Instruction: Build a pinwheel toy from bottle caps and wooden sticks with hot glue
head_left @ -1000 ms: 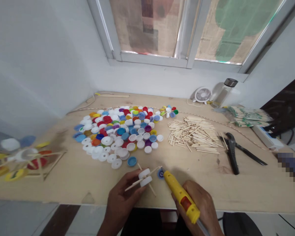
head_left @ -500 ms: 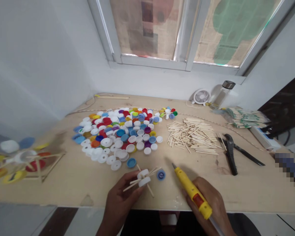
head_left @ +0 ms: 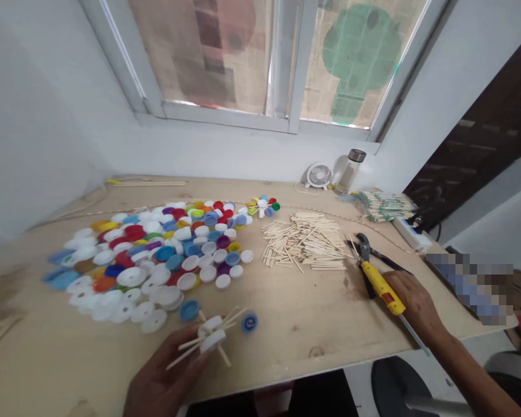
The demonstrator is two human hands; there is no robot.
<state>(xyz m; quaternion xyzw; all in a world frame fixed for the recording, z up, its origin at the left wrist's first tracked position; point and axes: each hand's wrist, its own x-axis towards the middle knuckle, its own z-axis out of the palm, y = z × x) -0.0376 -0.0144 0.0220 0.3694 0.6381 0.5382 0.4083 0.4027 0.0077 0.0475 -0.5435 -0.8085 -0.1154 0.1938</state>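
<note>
My left hand (head_left: 165,379) grips a small piece made of two white bottle caps with thin wooden sticks through them (head_left: 211,339), held just above the front of the wooden table (head_left: 295,330). A blue cap (head_left: 249,322) sits on one stick's far end. My right hand (head_left: 417,301) is out to the right, closed round a yellow pen-shaped tool (head_left: 380,284) with a red button; its tip lies over the black pliers (head_left: 367,255).
A large heap of coloured and white bottle caps (head_left: 156,255) covers the table's left middle. A pile of short wooden sticks (head_left: 306,246) lies right of it. A small white fan (head_left: 319,175), a bottle (head_left: 349,169) and bagged sticks (head_left: 384,205) stand at the back right.
My right hand carried the yellow tool away from the cap piece, rightward to the pliers. The view swung right. My left hand still holds the cap piece.
</note>
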